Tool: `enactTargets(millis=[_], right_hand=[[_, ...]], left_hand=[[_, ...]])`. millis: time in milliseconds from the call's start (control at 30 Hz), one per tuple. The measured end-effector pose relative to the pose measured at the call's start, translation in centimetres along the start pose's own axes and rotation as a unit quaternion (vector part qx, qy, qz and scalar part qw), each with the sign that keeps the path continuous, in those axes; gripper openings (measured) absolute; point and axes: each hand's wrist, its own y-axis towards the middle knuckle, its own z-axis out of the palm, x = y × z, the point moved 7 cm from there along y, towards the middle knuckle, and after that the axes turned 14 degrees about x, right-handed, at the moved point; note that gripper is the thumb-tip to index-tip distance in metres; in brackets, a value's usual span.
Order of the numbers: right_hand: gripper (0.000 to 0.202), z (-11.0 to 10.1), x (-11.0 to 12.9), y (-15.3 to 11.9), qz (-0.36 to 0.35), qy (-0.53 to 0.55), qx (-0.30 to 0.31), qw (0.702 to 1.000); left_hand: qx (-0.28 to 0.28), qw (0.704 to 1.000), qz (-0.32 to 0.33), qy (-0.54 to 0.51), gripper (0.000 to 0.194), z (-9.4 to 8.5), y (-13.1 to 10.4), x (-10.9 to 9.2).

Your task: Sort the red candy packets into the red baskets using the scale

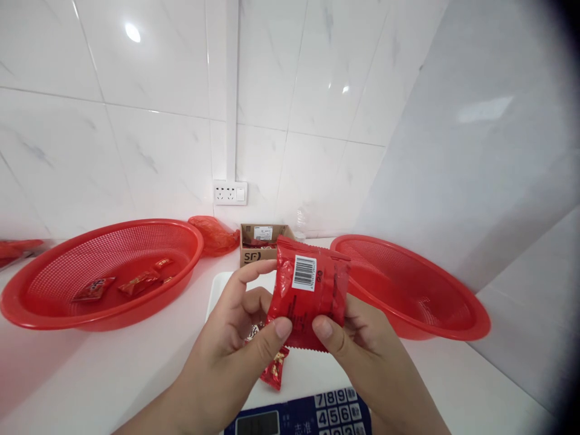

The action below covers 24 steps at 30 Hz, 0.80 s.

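Head view: left hand (235, 338) and right hand (362, 344) pinch red packet (310, 290) by its lower edge above scale (299, 417)

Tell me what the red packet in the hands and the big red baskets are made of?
The red packet looks like thin glossy plastic film: it crinkles, shines, and has a crimped, zigzag-cut bottom edge. The left basket and right basket look like hard, smooth molded plastic, with fine mesh holes and a solid shiny rim. Both hands, left hand and right hand, pinch the packet.
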Motion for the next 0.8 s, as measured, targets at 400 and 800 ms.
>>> enactTargets(millis=[400,800], right_hand=[[0.031,0.09,0.37,-0.12,-0.007,-0.025,0.038,0.999],[0.042,-0.27,0.39,0.06,-0.061,0.09,0.014,0.994]], left_hand=[[0.003,0.999,0.037,-0.014,0.043,-0.01,-0.09,-0.54],[0.001,1.0,0.017,0.001,0.049,-0.1,-0.42,-0.42]])
